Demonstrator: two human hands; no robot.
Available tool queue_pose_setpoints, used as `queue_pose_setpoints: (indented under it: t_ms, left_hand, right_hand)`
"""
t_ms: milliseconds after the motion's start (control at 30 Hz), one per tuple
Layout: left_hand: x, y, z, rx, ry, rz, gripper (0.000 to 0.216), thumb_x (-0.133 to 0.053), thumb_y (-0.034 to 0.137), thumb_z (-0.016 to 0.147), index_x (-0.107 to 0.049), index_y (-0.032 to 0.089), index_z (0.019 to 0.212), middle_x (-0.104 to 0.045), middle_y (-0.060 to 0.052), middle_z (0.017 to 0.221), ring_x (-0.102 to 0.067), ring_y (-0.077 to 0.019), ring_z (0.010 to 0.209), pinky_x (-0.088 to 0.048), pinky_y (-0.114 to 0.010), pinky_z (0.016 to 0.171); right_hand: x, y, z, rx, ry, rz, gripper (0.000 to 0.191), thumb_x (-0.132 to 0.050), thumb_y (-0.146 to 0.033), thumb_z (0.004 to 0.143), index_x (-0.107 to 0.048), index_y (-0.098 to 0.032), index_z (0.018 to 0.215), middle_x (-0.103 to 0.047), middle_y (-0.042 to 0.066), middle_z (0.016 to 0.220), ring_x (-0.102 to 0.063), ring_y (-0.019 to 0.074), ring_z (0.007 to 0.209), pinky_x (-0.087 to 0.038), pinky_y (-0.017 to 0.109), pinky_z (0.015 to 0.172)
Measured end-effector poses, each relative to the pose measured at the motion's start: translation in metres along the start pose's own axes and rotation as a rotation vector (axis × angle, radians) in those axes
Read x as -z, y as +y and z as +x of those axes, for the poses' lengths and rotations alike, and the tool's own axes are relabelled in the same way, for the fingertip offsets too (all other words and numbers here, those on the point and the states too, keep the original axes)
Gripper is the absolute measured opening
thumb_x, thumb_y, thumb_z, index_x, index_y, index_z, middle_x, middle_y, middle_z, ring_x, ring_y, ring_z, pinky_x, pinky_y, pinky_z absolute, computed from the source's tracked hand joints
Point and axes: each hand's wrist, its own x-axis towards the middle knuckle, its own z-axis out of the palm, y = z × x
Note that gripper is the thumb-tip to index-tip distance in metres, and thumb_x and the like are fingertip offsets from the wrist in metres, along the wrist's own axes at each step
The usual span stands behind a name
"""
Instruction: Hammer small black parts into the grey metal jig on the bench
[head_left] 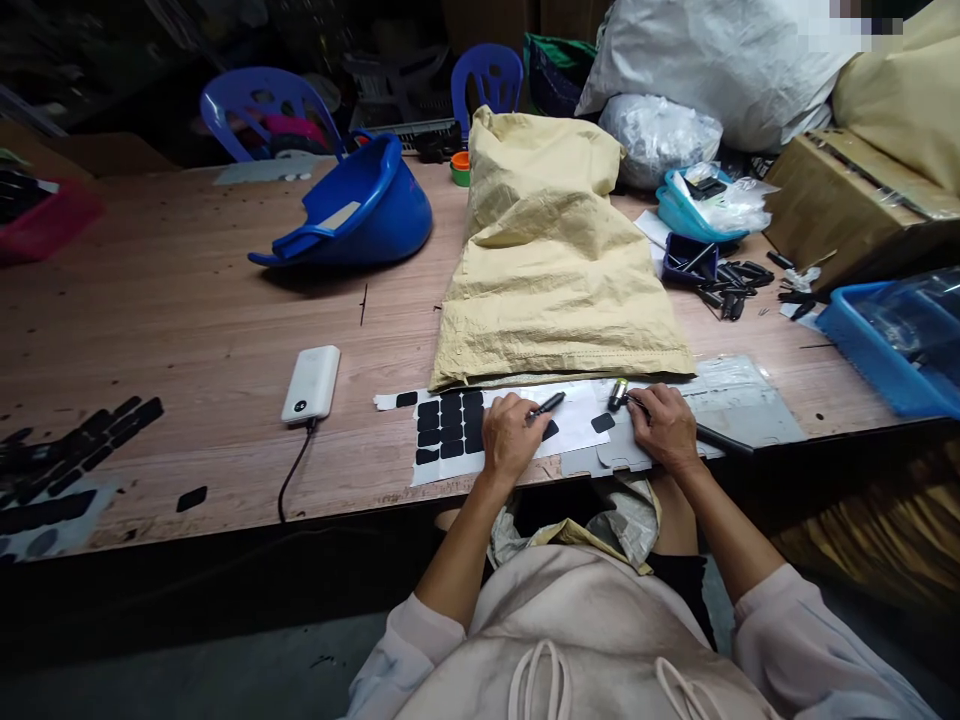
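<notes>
Head view: black cylinder (553,402) above the white sheet (582,402), pinched in the left hand (511,432); long axis slanting, free end pointing right and away from the wearer. Right hand (664,425) beside a yellowish-tipped piece (618,394); grip cannot be told. Black patches (451,420) remain unpeeled on the sheet. Loose black pieces (739,283) lie farther right; finished count undetermined.

Left fingers (519,407) hide one end of black pen-like piece (553,402); dark bit at right fingers (649,402) too small to identify. Red basket (56,222) cut off by left edge, blue tray (862,345) by right. Yellow sack (559,270) covers part of bench (187,300). Upper-right patch (862,22) pixelated.
</notes>
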Motion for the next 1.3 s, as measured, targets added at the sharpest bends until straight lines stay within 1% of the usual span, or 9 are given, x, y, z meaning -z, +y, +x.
queue_pose_setpoints:
  t_ms: [100,200,300,567,733,933,1067,1200,1300]
  left_hand:
    - [-0.01,0.004,-0.008,-0.092,-0.098,-0.068,0.005,-0.08,0.027,0.089,-0.079,0.025,0.093,-0.072,-0.004,0.096,-0.062,-0.0247,0.1,-0.045,-0.038,0.089]
    - [-0.019,0.008,-0.006,-0.107,-0.15,-0.089,0.012,-0.084,0.027,0.084,-0.077,0.024,0.094,-0.072,-0.004,0.098,-0.061,-0.026,0.103,-0.045,-0.04,0.092]
    - [-0.026,0.011,0.0,-0.12,-0.16,-0.121,0.021,-0.088,0.03,0.081,-0.077,0.025,0.098,-0.072,-0.003,0.101,-0.06,-0.0264,0.106,-0.044,-0.04,0.093]
    - [-0.034,0.01,0.006,-0.145,-0.175,-0.194,0.016,-0.087,0.028,0.083,-0.081,0.028,0.098,-0.073,-0.002,0.097,-0.06,-0.0244,0.103,-0.043,-0.04,0.094]
    - [-0.033,0.009,0.007,-0.126,-0.177,-0.228,0.017,-0.087,0.026,0.08,-0.081,0.027,0.095,-0.072,-0.001,0.095,-0.06,-0.0242,0.102,-0.043,-0.04,0.094]
    - [-0.03,0.011,0.008,-0.095,-0.186,-0.256,0.016,-0.089,0.026,0.077,-0.079,0.027,0.09,-0.071,-0.001,0.091,-0.06,-0.0239,0.1,-0.043,-0.039,0.094]
    - [-0.029,0.012,0.008,-0.102,-0.19,-0.252,0.015,-0.089,0.028,0.079,-0.079,0.027,0.09,-0.072,-0.001,0.092,-0.06,-0.0238,0.101,-0.043,-0.039,0.094]
    - [-0.03,0.012,0.007,-0.11,-0.175,-0.236,0.008,-0.085,0.029,0.083,-0.079,0.026,0.087,-0.071,-0.002,0.09,-0.06,-0.0237,0.1,-0.043,-0.039,0.092]
    - [-0.03,0.012,0.007,-0.113,-0.168,-0.245,0.008,-0.085,0.031,0.083,-0.079,0.027,0.087,-0.071,-0.001,0.09,-0.06,-0.0237,0.1,-0.043,-0.039,0.093]
  right_hand:
    - [0.0,0.0,0.0,0.0,0.003,-0.006,0.017,-0.056,-0.028,0.099,-0.072,-0.024,0.105,-0.064,0.008,0.094,-0.052,0.0258,0.091,-0.042,0.039,0.084]
    - [0.0,0.0,0.0,0.0,0.006,-0.002,0.018,-0.056,-0.029,0.099,-0.072,-0.024,0.106,-0.064,0.008,0.094,-0.053,0.0259,0.091,-0.042,0.039,0.084]
    - [-0.001,0.0,0.0,0.005,0.01,-0.002,0.018,-0.056,-0.029,0.1,-0.072,-0.024,0.105,-0.064,0.008,0.094,-0.052,0.0257,0.091,-0.043,0.039,0.083]
    - [0.002,0.001,0.002,0.032,0.007,0.006,0.024,-0.052,-0.033,0.104,-0.074,-0.024,0.11,-0.068,0.008,0.095,-0.057,0.025,0.089,-0.046,0.038,0.082]
    - [0.013,-0.024,0.011,-0.024,0.077,0.217,0.025,-0.05,-0.034,0.107,-0.072,-0.026,0.117,-0.069,0.007,0.098,-0.065,0.0225,0.091,-0.052,0.035,0.08]
    - [0.025,-0.067,0.015,0.064,0.031,0.442,0.025,-0.051,-0.03,0.107,-0.071,-0.028,0.121,-0.069,0.004,0.093,-0.066,0.0195,0.083,-0.056,0.033,0.078]
    - [0.025,-0.081,0.004,0.092,-0.045,0.404,0.029,-0.049,-0.03,0.108,-0.07,-0.028,0.128,-0.068,0.005,0.095,-0.067,0.0192,0.086,-0.056,0.032,0.079]
    - [0.025,-0.082,-0.002,0.109,-0.183,0.271,0.03,-0.047,-0.032,0.109,-0.072,-0.027,0.123,-0.07,0.006,0.094,-0.067,0.0183,0.084,-0.053,0.029,0.074]
    - [0.03,-0.079,0.002,0.075,-0.146,0.261,0.03,-0.047,-0.033,0.108,-0.072,-0.027,0.125,-0.07,0.006,0.096,-0.067,0.019,0.087,-0.054,0.03,0.077]
